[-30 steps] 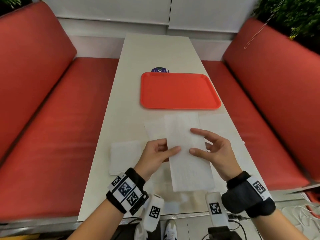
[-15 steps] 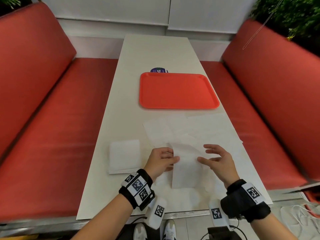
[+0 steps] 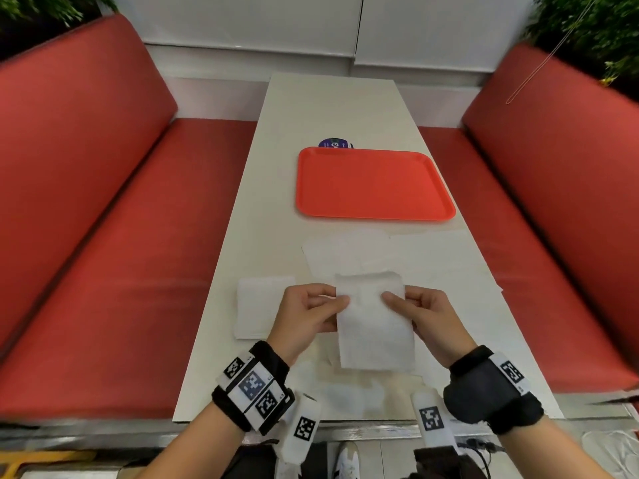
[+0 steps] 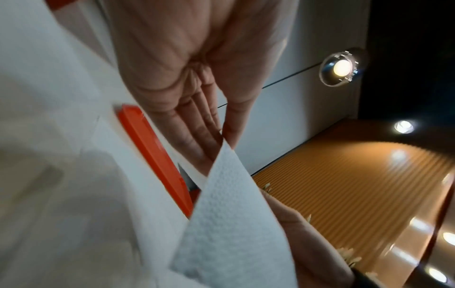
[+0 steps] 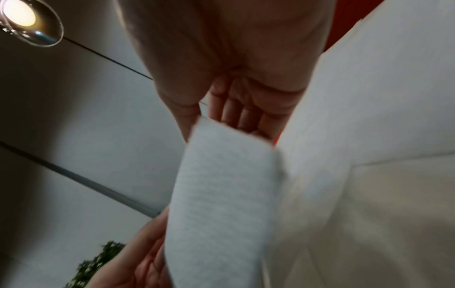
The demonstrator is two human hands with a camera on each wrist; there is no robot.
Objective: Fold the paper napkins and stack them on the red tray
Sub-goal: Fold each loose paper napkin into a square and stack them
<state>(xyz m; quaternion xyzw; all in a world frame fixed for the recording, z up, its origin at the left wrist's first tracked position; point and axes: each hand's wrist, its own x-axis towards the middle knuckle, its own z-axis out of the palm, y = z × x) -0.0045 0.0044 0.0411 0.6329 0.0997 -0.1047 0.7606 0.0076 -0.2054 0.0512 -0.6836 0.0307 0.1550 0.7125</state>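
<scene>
A white paper napkin (image 3: pixel 375 326), folded into a narrow rectangle, is held up above the near end of the table. My left hand (image 3: pixel 309 314) pinches its left edge between thumb and fingers, and my right hand (image 3: pixel 423 314) pinches its right edge. The same napkin (image 4: pixel 229 224) shows in the left wrist view and the napkin (image 5: pixel 221 194) in the right wrist view. A folded napkin (image 3: pixel 259 311) lies flat to the left of my left hand. Unfolded napkins (image 3: pixel 397 250) lie spread beyond my hands. The red tray (image 3: pixel 373 184) sits farther back with nothing on it.
The white table (image 3: pixel 332 108) runs away from me between two red benches (image 3: pixel 114 236). A dark round sticker (image 3: pixel 334 144) peeks out behind the tray. More napkin sheets (image 3: pixel 345 392) lie under my hands near the front edge.
The long napkin strip has been folded in half, far end brought toward me. Both hands now pinch its side edges and hold it off the table.
</scene>
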